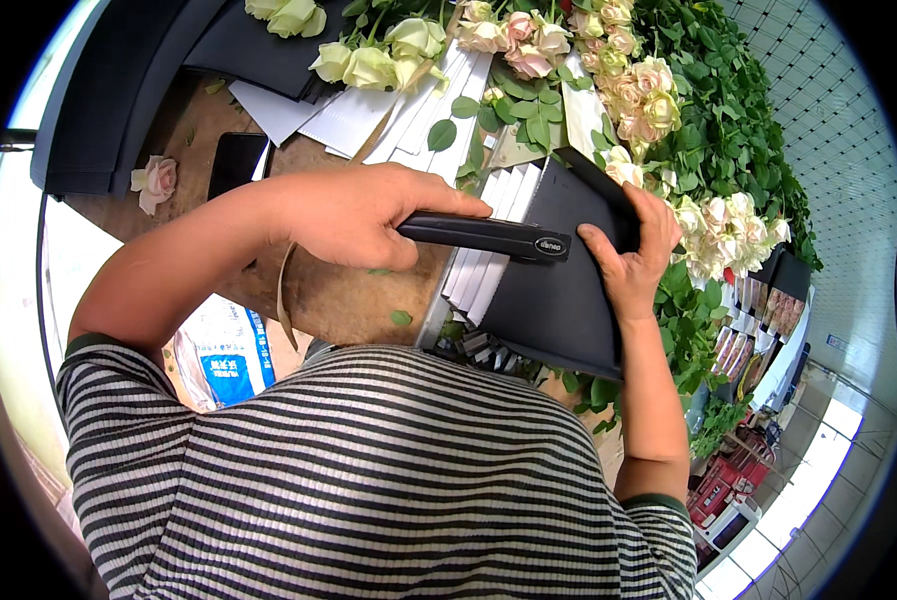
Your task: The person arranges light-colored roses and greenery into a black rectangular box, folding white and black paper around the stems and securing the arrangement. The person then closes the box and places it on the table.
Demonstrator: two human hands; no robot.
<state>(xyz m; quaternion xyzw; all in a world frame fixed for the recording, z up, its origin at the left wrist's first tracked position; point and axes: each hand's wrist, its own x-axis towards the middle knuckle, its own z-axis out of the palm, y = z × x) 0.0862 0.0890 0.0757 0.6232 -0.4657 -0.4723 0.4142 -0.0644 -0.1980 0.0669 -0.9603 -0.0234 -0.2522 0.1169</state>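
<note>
Stapler [483, 236] across sheet edge [508, 295], room on tabletop [348, 300]

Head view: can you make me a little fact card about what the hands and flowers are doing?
Left hand: gripping a long black stapler
Stapler's far end: over a stiff black sheet
Right hand: holding the sheet's raised edge
Beside the sheet: white pleated paper
Flowers: creamy-white bunched roses at right; one loose pale-pink rose at left
Underneath: brown worktable
</note>
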